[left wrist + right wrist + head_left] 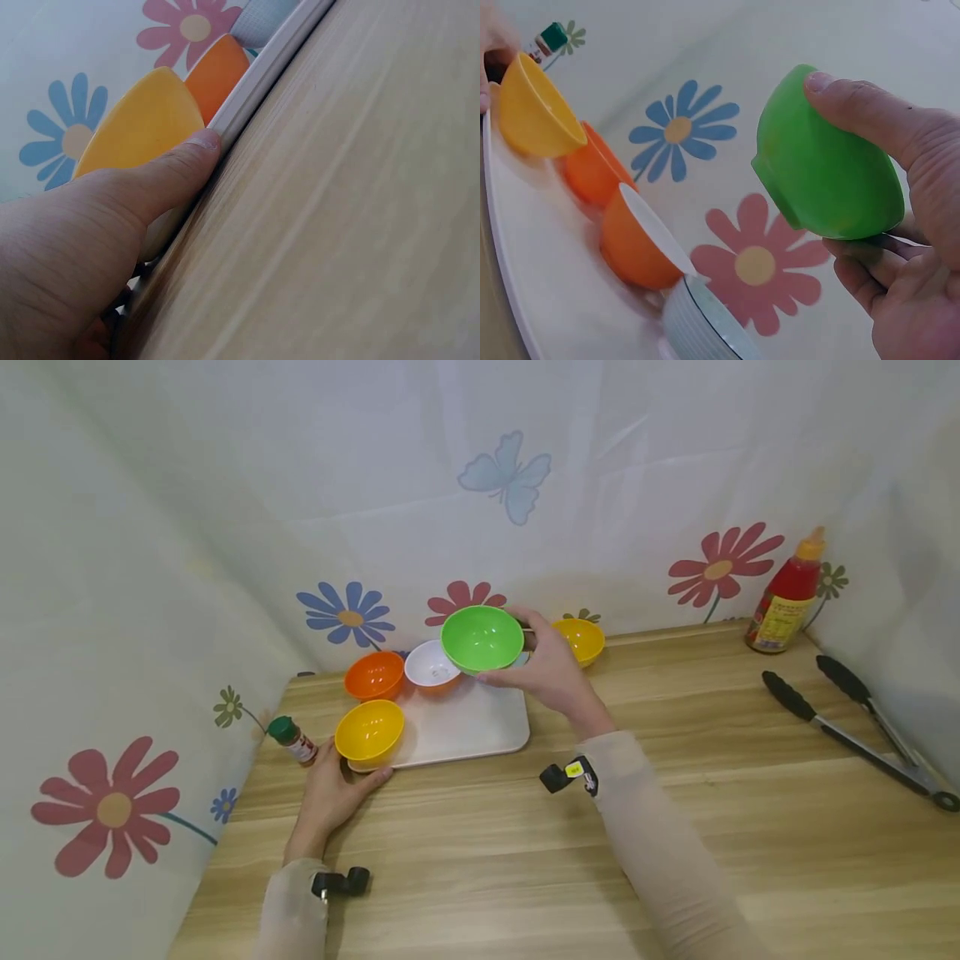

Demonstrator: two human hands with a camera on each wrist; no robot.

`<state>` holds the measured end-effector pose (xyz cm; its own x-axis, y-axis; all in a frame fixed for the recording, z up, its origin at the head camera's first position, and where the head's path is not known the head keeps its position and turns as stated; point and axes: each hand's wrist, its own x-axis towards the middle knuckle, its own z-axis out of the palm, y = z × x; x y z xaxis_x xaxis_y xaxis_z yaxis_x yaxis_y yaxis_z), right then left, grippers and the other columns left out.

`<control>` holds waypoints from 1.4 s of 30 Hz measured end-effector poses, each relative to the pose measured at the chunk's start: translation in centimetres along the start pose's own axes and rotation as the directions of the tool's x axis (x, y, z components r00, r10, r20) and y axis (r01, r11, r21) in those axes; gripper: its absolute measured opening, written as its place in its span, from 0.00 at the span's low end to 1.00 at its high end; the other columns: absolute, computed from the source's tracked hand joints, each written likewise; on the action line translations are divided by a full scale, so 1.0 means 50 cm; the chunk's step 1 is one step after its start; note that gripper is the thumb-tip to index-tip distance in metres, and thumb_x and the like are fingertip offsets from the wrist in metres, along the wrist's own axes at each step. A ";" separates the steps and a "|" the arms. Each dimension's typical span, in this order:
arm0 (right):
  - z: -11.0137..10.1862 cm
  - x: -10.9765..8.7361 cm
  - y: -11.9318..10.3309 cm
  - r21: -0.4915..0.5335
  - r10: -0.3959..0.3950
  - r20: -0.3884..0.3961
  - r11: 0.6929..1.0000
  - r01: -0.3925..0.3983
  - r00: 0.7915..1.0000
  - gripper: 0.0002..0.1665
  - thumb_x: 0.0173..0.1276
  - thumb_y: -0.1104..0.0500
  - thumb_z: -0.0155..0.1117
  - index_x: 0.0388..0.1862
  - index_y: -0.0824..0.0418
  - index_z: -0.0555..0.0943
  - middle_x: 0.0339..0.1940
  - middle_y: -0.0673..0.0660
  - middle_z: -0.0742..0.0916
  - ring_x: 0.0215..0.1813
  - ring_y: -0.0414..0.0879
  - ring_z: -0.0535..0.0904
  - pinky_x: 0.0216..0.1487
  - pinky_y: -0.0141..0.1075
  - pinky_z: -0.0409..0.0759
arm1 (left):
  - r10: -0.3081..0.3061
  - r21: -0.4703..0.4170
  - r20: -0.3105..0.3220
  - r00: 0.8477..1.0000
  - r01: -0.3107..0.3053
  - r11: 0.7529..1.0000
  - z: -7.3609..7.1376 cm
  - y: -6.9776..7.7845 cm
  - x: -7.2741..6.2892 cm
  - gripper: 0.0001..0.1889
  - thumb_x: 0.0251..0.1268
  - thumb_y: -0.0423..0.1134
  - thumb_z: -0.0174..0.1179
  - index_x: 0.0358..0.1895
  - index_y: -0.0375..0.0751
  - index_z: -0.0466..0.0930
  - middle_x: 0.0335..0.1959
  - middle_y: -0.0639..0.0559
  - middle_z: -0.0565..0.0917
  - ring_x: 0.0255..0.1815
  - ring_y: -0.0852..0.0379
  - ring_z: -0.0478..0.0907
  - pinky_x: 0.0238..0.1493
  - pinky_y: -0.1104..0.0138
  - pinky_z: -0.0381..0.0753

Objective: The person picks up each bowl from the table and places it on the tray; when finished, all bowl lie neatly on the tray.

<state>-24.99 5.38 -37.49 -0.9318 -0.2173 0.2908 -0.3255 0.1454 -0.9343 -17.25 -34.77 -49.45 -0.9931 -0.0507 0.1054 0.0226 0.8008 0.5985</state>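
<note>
My right hand (555, 670) grips a green bowl (482, 639) by its side, thumb near the rim and fingers opposite, raised above a white tray (472, 727). At the tray's front left corner, my left hand (330, 797) holds the edge, its thumb (184, 161) on the rim; its other fingers are partly hidden. Beside that hand a yellow bowl (370, 732) stands on the tray. Behind it are an orange bowl (375, 675) and an orange bowl with a white inside (432, 665). A striped bowl (705, 326) is mostly hidden behind the green one in the head view.
Another yellow bowl (585, 641) stands right of the tray, partly behind my right hand. A small green-capped shaker (295, 740) is by my left fingers. Far right are a red sauce bottle (786, 600) and black-tipped tongs (855, 745). A flowered cloth (420, 552) borders the table.
</note>
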 end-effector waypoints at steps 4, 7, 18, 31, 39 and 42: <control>0.030 -0.002 -0.003 -0.007 0.012 0.024 1.000 -0.012 1.000 0.65 0.53 0.49 0.96 0.86 0.53 0.69 0.76 0.52 0.80 0.68 0.53 0.81 0.70 0.51 0.87 | 0.015 0.005 -0.010 1.000 -0.015 1.000 0.001 0.000 0.001 0.60 0.64 0.65 0.80 0.89 0.37 0.57 0.86 0.31 0.64 0.86 0.29 0.62 0.87 0.34 0.57; 0.052 -0.003 0.001 -0.029 0.021 0.050 0.999 -0.020 0.999 0.66 0.53 0.47 0.96 0.86 0.52 0.69 0.77 0.53 0.79 0.68 0.53 0.81 0.68 0.50 0.88 | 0.026 0.004 -0.016 1.000 -0.026 1.000 0.000 0.003 0.000 0.60 0.65 0.65 0.80 0.88 0.36 0.58 0.85 0.30 0.64 0.85 0.28 0.63 0.87 0.33 0.58; 0.116 -0.011 0.058 -0.036 0.056 0.168 0.998 -0.050 0.984 0.67 0.54 0.46 0.96 0.87 0.54 0.67 0.76 0.54 0.80 0.70 0.53 0.81 0.72 0.48 0.86 | 0.027 0.008 -0.021 0.999 -0.027 1.000 0.000 0.002 0.000 0.60 0.64 0.64 0.80 0.88 0.35 0.58 0.85 0.29 0.64 0.85 0.28 0.63 0.87 0.34 0.58; 0.152 -0.021 0.117 -0.139 0.111 0.262 0.987 -0.077 0.959 0.66 0.53 0.49 0.96 0.86 0.56 0.68 0.76 0.54 0.81 0.72 0.52 0.79 0.77 0.48 0.81 | 0.004 0.015 -0.006 1.000 -0.004 1.000 -0.001 0.002 -0.002 0.61 0.65 0.66 0.79 0.89 0.36 0.56 0.86 0.30 0.63 0.86 0.28 0.61 0.87 0.33 0.57; 0.158 -0.024 0.137 -0.209 0.135 0.270 0.975 -0.079 0.953 0.66 0.52 0.48 0.97 0.85 0.55 0.69 0.75 0.54 0.81 0.73 0.53 0.78 0.80 0.51 0.78 | -0.005 0.018 -0.008 1.000 0.005 1.000 0.000 0.004 -0.002 0.62 0.64 0.67 0.79 0.89 0.35 0.56 0.86 0.30 0.63 0.85 0.28 0.62 0.87 0.33 0.58; 0.159 -0.025 0.140 -0.220 0.149 0.283 0.972 -0.087 0.947 0.66 0.52 0.47 0.96 0.86 0.54 0.68 0.76 0.54 0.80 0.74 0.53 0.78 0.80 0.52 0.77 | -0.010 0.018 -0.010 1.000 0.010 1.000 0.000 0.005 -0.003 0.62 0.64 0.66 0.79 0.89 0.35 0.56 0.86 0.30 0.62 0.85 0.28 0.62 0.87 0.33 0.57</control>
<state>-24.84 -0.99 -46.01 -0.8859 -0.4573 0.0780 -0.2703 0.3722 -0.8879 -17.10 -34.58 -49.32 -0.9921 -0.0646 0.1071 0.0104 0.8108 0.5853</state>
